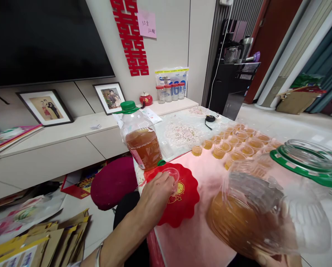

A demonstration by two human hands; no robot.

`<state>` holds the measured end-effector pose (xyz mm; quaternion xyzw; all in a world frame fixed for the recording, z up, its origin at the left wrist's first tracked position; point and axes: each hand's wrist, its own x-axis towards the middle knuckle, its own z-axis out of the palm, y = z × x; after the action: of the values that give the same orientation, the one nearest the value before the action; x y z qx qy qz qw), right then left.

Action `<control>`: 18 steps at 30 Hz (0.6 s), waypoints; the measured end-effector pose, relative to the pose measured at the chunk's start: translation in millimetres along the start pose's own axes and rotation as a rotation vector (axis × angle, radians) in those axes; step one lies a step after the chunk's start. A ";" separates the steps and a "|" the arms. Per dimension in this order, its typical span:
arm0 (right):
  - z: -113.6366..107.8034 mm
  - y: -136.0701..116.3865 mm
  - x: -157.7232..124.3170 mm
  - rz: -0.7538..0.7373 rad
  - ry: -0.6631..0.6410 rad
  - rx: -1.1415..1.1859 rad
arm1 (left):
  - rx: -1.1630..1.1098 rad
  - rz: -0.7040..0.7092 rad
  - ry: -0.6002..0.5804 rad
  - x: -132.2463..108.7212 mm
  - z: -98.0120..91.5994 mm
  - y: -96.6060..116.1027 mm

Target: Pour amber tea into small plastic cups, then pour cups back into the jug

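Note:
My left hand [157,194] reaches over a red scalloped mat [182,205] on the table and its fingers close on a small clear plastic cup [172,173] that stands empty on the mat. My right hand [266,257] shows only at the bottom edge, gripping a large clear jug [268,207] close to the camera. The jug is tilted, holds amber liquid in its lower part, and has an open mouth with a green collar [302,168].
A second jug [139,139] with a green cap, part full of amber liquid, stands behind the mat. Several small cups of amber liquid [234,142] sit in rows at the right. A black cable coil [209,118] lies farther back. Cardboard and a maroon cushion [113,181] lie on the floor at left.

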<state>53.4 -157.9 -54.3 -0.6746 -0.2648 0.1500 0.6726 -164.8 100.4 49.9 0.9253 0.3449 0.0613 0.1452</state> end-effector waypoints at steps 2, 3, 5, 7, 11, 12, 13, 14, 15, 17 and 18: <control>-1.9 0.9 0.8 -0.014 -0.002 -0.021 | -0.001 -0.025 -0.035 -2.2 -1.1 2.8; -2.6 1.1 1.1 -0.024 -0.013 -0.028 | -0.002 -0.036 -0.047 -3.8 -2.1 4.4; -2.8 0.3 1.4 -0.040 -0.022 -0.032 | -0.011 -0.047 -0.056 -7.9 -4.6 7.7; -1.6 -2.0 1.0 -0.052 -0.018 -0.026 | -0.024 -0.054 -0.051 -12.8 -6.5 10.9; 1.5 -5.7 -3.7 -0.032 0.008 -0.006 | -0.026 -0.080 -0.017 -21.5 -4.7 15.9; 1.5 -5.5 -5.5 -0.021 0.008 -0.005 | -0.024 -0.084 -0.003 -23.3 -3.0 16.8; 1.3 -4.8 -7.1 -0.012 0.005 0.000 | -0.022 -0.087 0.011 -24.8 -1.1 17.5; 0.8 -3.8 -8.6 -0.007 0.001 0.006 | -0.019 -0.087 0.027 -26.2 0.9 18.1; 0.2 -2.7 -9.6 -0.006 -0.001 0.013 | -0.015 -0.088 0.045 -27.3 2.9 18.5; -1.0 -0.8 -10.3 -0.002 0.004 0.030 | -0.005 -0.087 0.082 -29.1 6.4 19.1; -1.4 -0.3 -9.8 -0.003 0.007 0.033 | 0.002 -0.084 0.101 -29.6 7.9 19.3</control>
<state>46.2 -164.6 -55.4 -0.6636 -0.2608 0.1510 0.6847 -173.4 65.3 48.0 0.9058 0.3905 0.1015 0.1293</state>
